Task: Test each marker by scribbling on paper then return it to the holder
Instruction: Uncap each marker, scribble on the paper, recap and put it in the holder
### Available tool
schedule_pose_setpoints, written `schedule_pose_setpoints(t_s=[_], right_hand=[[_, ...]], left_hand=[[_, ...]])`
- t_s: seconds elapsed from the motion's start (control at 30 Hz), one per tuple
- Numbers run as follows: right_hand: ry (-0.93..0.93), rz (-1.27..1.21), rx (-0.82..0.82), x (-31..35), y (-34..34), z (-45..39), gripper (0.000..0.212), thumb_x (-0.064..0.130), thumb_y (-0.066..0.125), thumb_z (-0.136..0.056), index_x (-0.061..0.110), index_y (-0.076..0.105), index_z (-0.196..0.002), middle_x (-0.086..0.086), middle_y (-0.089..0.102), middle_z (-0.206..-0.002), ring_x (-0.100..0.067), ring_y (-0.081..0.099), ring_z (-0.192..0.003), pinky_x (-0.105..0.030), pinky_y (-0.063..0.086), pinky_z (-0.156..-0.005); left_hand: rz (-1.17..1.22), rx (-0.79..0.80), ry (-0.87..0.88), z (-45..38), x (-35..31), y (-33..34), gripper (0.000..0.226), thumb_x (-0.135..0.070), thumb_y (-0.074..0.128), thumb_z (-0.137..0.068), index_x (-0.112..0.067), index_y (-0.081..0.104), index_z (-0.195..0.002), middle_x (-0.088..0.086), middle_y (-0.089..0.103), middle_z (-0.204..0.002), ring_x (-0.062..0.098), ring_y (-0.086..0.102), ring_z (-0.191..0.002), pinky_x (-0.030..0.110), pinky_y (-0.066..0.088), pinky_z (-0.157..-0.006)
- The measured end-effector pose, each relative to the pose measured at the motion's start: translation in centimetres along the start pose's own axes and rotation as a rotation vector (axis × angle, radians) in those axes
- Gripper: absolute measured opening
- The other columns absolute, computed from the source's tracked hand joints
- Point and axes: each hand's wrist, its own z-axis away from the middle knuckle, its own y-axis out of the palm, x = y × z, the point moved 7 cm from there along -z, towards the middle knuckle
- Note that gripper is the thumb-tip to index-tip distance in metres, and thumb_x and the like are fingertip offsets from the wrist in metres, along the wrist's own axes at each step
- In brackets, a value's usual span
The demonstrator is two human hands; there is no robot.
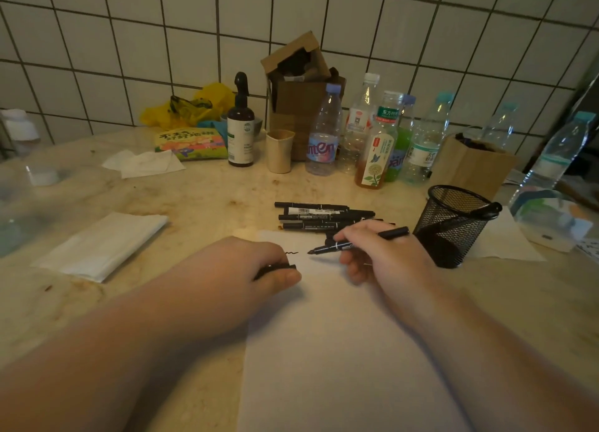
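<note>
Cluttered marble counter [201, 198] against tiled wall.
White paper [337, 350] lies nearest; beyond it loose black markers [321, 217], a mesh holder [453, 227], folded tissue [103, 243], plastic bottles [324, 133], a spray bottle [240, 123].

Both forearms reach forward. The left hand [259, 264] is curled into a loose fist, seemingly pinching something; the right hand [372, 253] grips with fingers bent.
</note>
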Motion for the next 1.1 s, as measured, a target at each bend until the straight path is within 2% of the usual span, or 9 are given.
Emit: schedule_pose_setpoints(t_s=[0.17, 0.3, 0.47, 0.6, 0.87, 1.1], right_hand=[[0.014, 0.059, -0.041, -0.4, 0.0, -0.4, 0.016, 0.018, 0.064, -0.096, 0.012, 0.076, -0.087, -0.010, 0.075, -0.074, -0.021, 0.068, -0.067, -0.038, 0.057, -0.069], [0.004, 0.103, -0.030, -0.4, 0.2, -0.4, 0.015, 0.018, 0.064, -0.096, 0.012, 0.076, -0.089, -0.010, 0.076, -0.076, -0.021, 0.071, -0.069, -0.038, 0.060, -0.071], [0.011, 0.129, -0.016, -0.3, 0.4, -0.4, 0.014, 0.020, 0.064, -0.096, 0.015, 0.076, -0.090, -0.007, 0.077, -0.078, -0.024, 0.075, -0.077, -0.036, 0.062, -0.074], [0.019, 0.136, -0.004, -0.3, 0.4, -0.2, 0.014, 0.020, 0.064, -0.096, 0.014, 0.076, -0.091, -0.007, 0.078, -0.079, -0.026, 0.075, -0.079, -0.037, 0.063, -0.075], [0.047, 0.085, -0.076, -0.7, -0.2, -0.5, 0.014, 0.016, 0.065, -0.094, 0.010, 0.075, -0.088, -0.012, 0.077, -0.076, -0.022, 0.072, -0.069, -0.037, 0.061, -0.071], [0.061, 0.074, -0.140, -0.6, -1.1, -0.6, 0.015, 0.013, 0.064, -0.093, 0.008, 0.074, -0.083, -0.015, 0.076, -0.073, -0.021, 0.069, -0.063, -0.036, 0.060, -0.066]], left_hand=[[0.006, 0.023, 0.004, -0.2, 0.1, 1.0, 0.023, -0.053, 0.040, -0.097, -0.039, 0.058, -0.104, -0.017, 0.060, -0.089, 0.003, 0.055, -0.080, 0.019, 0.041, -0.067], [-0.016, 0.060, 0.009, -0.2, -0.1, 1.5, 0.027, -0.051, 0.040, -0.098, -0.038, 0.059, -0.113, -0.017, 0.063, -0.100, 0.005, 0.056, -0.087, 0.022, 0.044, -0.074], [-0.040, 0.072, 0.038, -0.2, -0.3, 1.6, 0.029, -0.053, 0.041, -0.097, -0.038, 0.061, -0.112, -0.018, 0.063, -0.096, 0.003, 0.057, -0.085, 0.020, 0.046, -0.074], [-0.039, 0.063, 0.043, -0.2, -0.2, 1.7, 0.028, -0.053, 0.042, -0.097, -0.037, 0.061, -0.110, -0.020, 0.058, -0.085, 0.002, 0.056, -0.079, 0.014, 0.040, -0.066], [-0.032, 0.062, 0.047, -0.2, 0.0, 1.7, 0.028, -0.053, 0.042, -0.096, -0.038, 0.062, -0.109, -0.018, 0.063, -0.086, 0.001, 0.058, -0.079, 0.019, 0.046, -0.070], [-0.014, 0.072, 0.051, -0.2, 0.0, 1.6, 0.018, -0.053, 0.043, -0.096, -0.042, 0.056, -0.092, -0.019, 0.062, -0.079, 0.001, 0.057, -0.075, 0.020, 0.045, -0.069]])
